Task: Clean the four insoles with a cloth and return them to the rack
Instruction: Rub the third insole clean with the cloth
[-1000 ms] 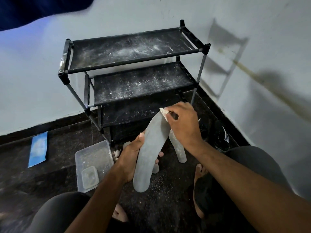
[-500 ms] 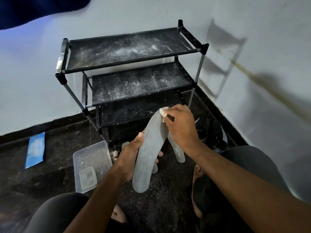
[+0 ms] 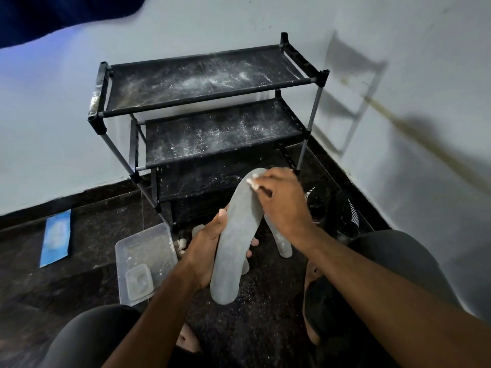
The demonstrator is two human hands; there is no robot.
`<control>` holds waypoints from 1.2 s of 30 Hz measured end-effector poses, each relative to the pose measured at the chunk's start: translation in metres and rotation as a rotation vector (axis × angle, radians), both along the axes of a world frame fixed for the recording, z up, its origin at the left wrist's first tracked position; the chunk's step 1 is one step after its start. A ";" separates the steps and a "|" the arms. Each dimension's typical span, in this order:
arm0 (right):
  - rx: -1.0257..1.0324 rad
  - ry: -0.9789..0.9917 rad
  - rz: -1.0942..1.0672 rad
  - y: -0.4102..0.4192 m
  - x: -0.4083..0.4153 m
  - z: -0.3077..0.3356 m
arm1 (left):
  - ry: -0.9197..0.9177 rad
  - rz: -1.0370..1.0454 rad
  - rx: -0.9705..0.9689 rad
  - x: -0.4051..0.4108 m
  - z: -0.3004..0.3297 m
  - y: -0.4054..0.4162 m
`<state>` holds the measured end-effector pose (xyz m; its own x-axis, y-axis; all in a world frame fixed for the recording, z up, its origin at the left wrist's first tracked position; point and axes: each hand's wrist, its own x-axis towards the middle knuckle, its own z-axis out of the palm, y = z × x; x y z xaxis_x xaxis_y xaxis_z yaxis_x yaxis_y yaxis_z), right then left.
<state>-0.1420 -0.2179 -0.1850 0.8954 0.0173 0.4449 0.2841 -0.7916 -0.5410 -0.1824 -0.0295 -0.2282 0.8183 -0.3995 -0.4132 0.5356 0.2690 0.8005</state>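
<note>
A long grey insole [image 3: 233,240] stands upright in front of me, and my left hand [image 3: 206,248] grips it round its middle from the left. My right hand [image 3: 281,203] pinches a small white cloth [image 3: 252,181] and presses it against the insole's top end. Behind my right wrist another grey insole [image 3: 280,241] lies on the floor. A further insole [image 3: 245,266] shows only as an edge behind the held one. The black three-shelf rack [image 3: 212,83], dusted with white powder, stands against the wall beyond my hands.
A clear plastic tub [image 3: 143,264] with a small lid inside sits on the dark floor at the left. A blue packet [image 3: 55,236] lies by the wall. Dark shoes [image 3: 342,216] stand to the right of the rack. My knees and bare feet fill the lower frame.
My right hand with the cloth has stayed at the insole's top end, shifting only slightly. My left hand keeps the same grip on the insole.
</note>
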 end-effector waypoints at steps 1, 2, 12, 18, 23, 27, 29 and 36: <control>-0.031 -0.008 0.070 0.007 -0.007 -0.002 | 0.009 -0.002 -0.002 0.000 0.000 -0.001; -0.055 -0.012 0.136 0.014 -0.013 -0.003 | 0.014 0.010 -0.006 0.000 -0.001 -0.001; -0.103 0.025 0.110 0.000 -0.003 -0.004 | -0.023 0.053 -0.039 0.006 -0.001 0.003; -0.056 0.031 0.219 0.002 -0.011 -0.002 | -0.008 0.099 -0.043 0.005 0.004 0.001; 0.111 0.030 0.017 -0.010 0.005 0.000 | 0.016 0.056 -0.032 0.005 0.000 0.003; 0.018 0.092 0.115 0.001 -0.004 -0.006 | -0.003 0.062 -0.029 0.005 0.000 0.003; -0.012 0.124 0.145 0.003 -0.010 -0.007 | -0.003 0.082 -0.042 0.004 0.002 0.002; 0.059 0.158 0.118 0.004 -0.005 -0.005 | -0.003 0.083 0.001 0.001 0.008 0.000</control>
